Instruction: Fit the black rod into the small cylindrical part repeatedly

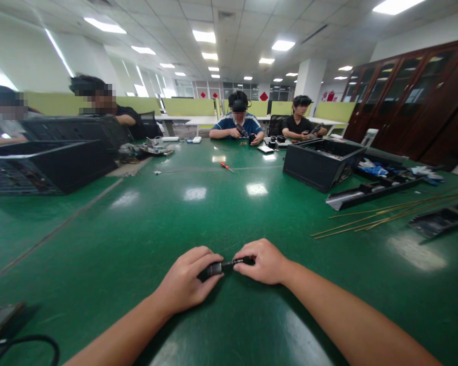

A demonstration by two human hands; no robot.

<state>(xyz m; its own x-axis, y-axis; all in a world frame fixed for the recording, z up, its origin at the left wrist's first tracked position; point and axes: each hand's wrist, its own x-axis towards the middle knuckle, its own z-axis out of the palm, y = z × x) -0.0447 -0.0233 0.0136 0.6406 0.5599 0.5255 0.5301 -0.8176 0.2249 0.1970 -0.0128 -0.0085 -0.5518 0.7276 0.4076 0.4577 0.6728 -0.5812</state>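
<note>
Stretching from left hand [187,282] to right hand [265,262] at the near side of the green desk [168,223], the dark tool [215,269] looks light and stiff. Both hands' fingers [209,258] clamp it: left round the thick end, probably the surest hold, right pinching the thin end.

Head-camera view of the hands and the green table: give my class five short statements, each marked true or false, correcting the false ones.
1. The person's left hand holds the thick part of a slim, black, cylindrical object. True.
2. An orange-red-handled screwdriver lies on the glossy green tabletop. True.
3. The screwdriver touches the left hand. False: it lies beyond both hands, apart from them.
4. The person's right hand has its fingers on the black object's thinner part. True.
5. The black object stands upright on its end. False: it lies sideways between the two hands.
</note>
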